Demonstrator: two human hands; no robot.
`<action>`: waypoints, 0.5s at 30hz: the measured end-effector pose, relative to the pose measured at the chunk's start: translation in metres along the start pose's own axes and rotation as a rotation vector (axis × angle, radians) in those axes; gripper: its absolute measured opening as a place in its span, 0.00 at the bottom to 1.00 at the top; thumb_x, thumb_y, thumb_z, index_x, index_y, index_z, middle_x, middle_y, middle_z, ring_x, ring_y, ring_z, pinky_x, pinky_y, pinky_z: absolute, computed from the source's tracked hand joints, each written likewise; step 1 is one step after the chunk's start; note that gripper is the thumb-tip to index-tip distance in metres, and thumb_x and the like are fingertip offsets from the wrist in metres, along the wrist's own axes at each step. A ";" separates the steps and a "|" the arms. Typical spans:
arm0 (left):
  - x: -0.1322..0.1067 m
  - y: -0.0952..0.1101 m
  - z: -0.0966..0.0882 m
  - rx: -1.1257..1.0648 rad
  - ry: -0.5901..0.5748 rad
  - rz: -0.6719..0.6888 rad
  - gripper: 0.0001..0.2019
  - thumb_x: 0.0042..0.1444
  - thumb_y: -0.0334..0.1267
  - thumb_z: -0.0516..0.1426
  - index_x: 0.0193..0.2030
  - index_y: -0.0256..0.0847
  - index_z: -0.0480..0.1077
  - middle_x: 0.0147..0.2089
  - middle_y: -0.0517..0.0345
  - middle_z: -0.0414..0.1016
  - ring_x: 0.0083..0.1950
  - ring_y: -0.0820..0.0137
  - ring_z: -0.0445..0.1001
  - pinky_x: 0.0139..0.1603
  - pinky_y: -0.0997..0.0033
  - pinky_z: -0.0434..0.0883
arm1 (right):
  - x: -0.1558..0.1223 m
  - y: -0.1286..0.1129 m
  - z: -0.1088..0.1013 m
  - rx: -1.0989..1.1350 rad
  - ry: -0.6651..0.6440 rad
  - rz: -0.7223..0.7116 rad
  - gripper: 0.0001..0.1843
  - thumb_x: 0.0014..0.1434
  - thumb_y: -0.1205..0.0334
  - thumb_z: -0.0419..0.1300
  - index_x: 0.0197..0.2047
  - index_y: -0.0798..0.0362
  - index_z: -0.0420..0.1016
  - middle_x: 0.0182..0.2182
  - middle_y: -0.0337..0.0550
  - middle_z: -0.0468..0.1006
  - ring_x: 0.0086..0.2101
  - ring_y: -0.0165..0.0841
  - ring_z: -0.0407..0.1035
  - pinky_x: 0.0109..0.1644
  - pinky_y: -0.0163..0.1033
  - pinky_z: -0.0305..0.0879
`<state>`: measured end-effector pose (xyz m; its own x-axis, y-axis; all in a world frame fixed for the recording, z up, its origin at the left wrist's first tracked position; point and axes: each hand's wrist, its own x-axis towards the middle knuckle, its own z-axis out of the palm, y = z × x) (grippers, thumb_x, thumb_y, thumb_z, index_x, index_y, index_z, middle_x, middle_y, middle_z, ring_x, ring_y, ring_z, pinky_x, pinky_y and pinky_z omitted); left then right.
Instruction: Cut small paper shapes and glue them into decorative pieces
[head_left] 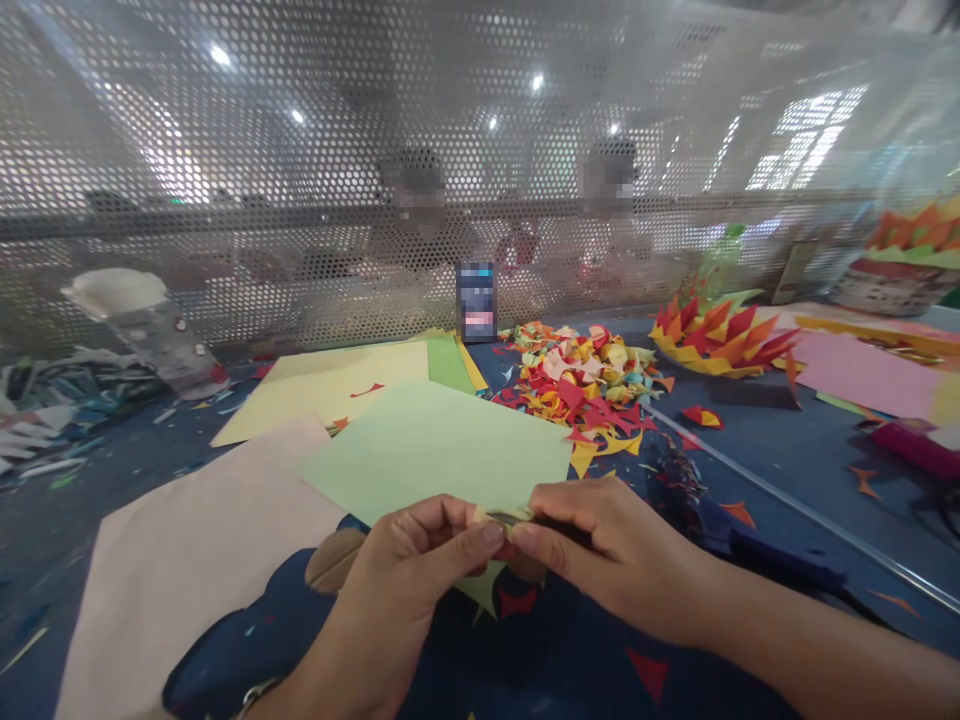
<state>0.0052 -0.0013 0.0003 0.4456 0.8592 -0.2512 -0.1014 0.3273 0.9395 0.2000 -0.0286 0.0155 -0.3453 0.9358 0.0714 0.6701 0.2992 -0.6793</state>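
Between my hands is a small pale green-yellow piece of paper [495,517], bent or curled, partly hidden by the fingers. My left hand [412,565] pinches its left side with thumb and forefinger. The thumb and bent fingers of my right hand [611,545] press on its right side. The fingertips almost meet. Just beyond them lies a large pale green sheet [442,435], overlapping a pale pink sheet [202,530] at left and a yellow sheet [345,375] behind. Under my hands, red scraps [649,672] lie on dark blue cloth.
A heap of cut paper bits [577,370] lies beyond my right hand, beside a ring of folded red and orange paper petals [727,345]. A clear rod [810,510] crosses the right side. A phone [476,300] stands against the perforated metal screen [300,260]. A lidded cup [161,345] stands left.
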 end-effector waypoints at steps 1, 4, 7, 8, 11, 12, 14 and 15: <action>0.000 0.000 0.000 -0.006 -0.011 -0.003 0.13 0.51 0.44 0.66 0.28 0.36 0.72 0.31 0.56 0.77 0.34 0.72 0.70 0.36 0.74 0.65 | 0.000 0.000 0.000 -0.002 -0.005 -0.003 0.20 0.66 0.50 0.52 0.28 0.54 0.69 0.22 0.35 0.67 0.23 0.25 0.58 0.26 0.33 0.50; -0.001 0.001 0.001 -0.021 -0.033 -0.007 0.12 0.51 0.43 0.66 0.28 0.37 0.73 0.29 0.58 0.77 0.32 0.74 0.69 0.34 0.76 0.64 | -0.001 0.000 0.000 -0.006 -0.016 -0.015 0.21 0.67 0.50 0.51 0.29 0.54 0.70 0.23 0.36 0.69 0.24 0.26 0.59 0.27 0.33 0.50; -0.001 0.002 0.001 -0.019 -0.045 -0.003 0.11 0.52 0.42 0.65 0.28 0.37 0.72 0.28 0.60 0.76 0.32 0.74 0.69 0.35 0.76 0.64 | -0.001 0.000 -0.001 -0.020 -0.014 -0.020 0.22 0.67 0.49 0.51 0.28 0.55 0.70 0.23 0.37 0.69 0.24 0.26 0.59 0.27 0.34 0.50; -0.001 0.002 0.001 -0.016 -0.050 -0.004 0.11 0.53 0.42 0.65 0.28 0.37 0.72 0.28 0.59 0.76 0.32 0.74 0.69 0.36 0.75 0.64 | -0.001 0.000 -0.001 -0.023 -0.010 -0.022 0.22 0.67 0.49 0.51 0.28 0.55 0.70 0.23 0.37 0.69 0.24 0.26 0.60 0.27 0.34 0.50; -0.002 0.004 0.001 0.001 -0.060 -0.005 0.11 0.52 0.42 0.65 0.27 0.37 0.72 0.28 0.59 0.76 0.32 0.74 0.70 0.37 0.74 0.64 | -0.001 -0.001 -0.001 -0.021 -0.011 -0.027 0.21 0.67 0.50 0.51 0.29 0.55 0.72 0.24 0.38 0.70 0.24 0.26 0.60 0.27 0.33 0.50; -0.002 0.004 0.001 0.006 -0.061 -0.008 0.11 0.52 0.42 0.65 0.27 0.37 0.72 0.28 0.59 0.76 0.32 0.74 0.70 0.36 0.74 0.64 | -0.001 -0.002 -0.001 -0.020 -0.013 -0.028 0.21 0.67 0.50 0.51 0.30 0.55 0.72 0.24 0.38 0.70 0.24 0.26 0.60 0.27 0.33 0.50; -0.003 0.006 0.001 0.009 -0.070 -0.016 0.11 0.51 0.41 0.66 0.27 0.36 0.72 0.27 0.59 0.76 0.31 0.74 0.70 0.36 0.74 0.63 | -0.002 -0.001 -0.001 -0.017 -0.021 -0.032 0.21 0.67 0.50 0.52 0.30 0.55 0.73 0.23 0.37 0.70 0.24 0.26 0.60 0.27 0.33 0.50; -0.003 0.006 0.001 0.006 -0.077 -0.019 0.11 0.51 0.41 0.66 0.26 0.36 0.72 0.27 0.59 0.76 0.31 0.74 0.70 0.35 0.74 0.63 | -0.002 -0.001 -0.001 -0.014 -0.026 -0.036 0.21 0.67 0.50 0.52 0.30 0.55 0.73 0.23 0.37 0.70 0.24 0.26 0.60 0.27 0.33 0.50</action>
<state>0.0040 -0.0019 0.0070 0.5146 0.8200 -0.2506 -0.0867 0.3405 0.9362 0.2007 -0.0308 0.0172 -0.3866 0.9191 0.0764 0.6658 0.3354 -0.6665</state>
